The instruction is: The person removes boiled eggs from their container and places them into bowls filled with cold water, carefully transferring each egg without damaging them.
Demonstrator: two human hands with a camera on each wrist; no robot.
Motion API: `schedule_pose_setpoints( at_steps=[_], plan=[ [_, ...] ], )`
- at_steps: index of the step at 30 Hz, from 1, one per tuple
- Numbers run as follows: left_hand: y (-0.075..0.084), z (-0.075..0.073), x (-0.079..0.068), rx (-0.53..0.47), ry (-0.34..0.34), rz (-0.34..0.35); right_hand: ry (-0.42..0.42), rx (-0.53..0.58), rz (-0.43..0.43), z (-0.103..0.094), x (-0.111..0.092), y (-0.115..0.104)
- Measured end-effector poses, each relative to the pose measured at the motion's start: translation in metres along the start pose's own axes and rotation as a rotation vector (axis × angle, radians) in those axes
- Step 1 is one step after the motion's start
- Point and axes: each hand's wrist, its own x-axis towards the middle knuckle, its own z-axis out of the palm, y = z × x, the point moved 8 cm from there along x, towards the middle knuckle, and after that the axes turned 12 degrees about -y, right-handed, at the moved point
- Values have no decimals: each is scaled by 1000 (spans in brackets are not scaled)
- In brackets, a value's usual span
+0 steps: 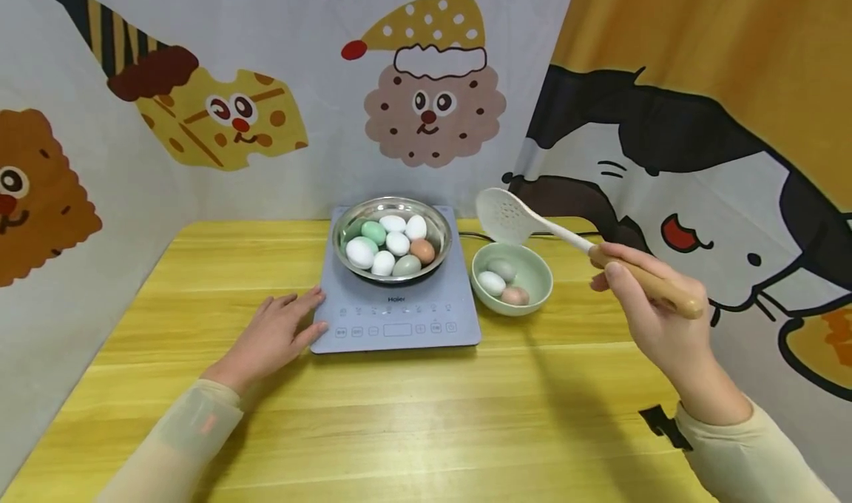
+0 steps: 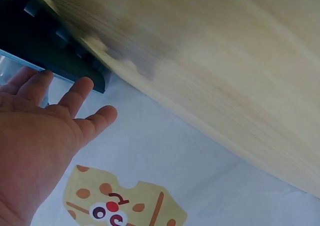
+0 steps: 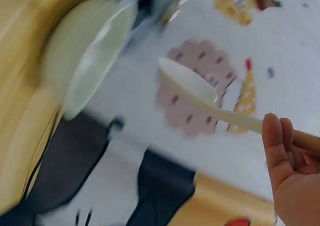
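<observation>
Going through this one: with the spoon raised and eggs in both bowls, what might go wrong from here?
1. An egg could roll off the shallow slotted spoon gripped in the right hand.
2. The eggs in the metal bowl lie against one another, so scooping might crack some.
3. The left hand is at the cooktop's edge and might get burned if that is hot; I can't tell.

The grey cooktop (image 1: 359,312) bore the name "Haier" (image 1: 396,299); along its near edge stood a minus sign (image 1: 373,331) and, farther right, a plus sign (image 1: 420,328) and power symbol (image 1: 451,327). Other labels were illegible.
</observation>
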Motion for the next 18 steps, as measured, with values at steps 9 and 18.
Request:
schedule_pose_setpoints(
  at_steps=[9,18],
  plan=[
    [-2,0,1,27,-20,-28,-90,290,-54,95,58,-2],
    [-3,-4,-2,32,-2,-29,-160,128,-67,136,70,-6]
  ],
)
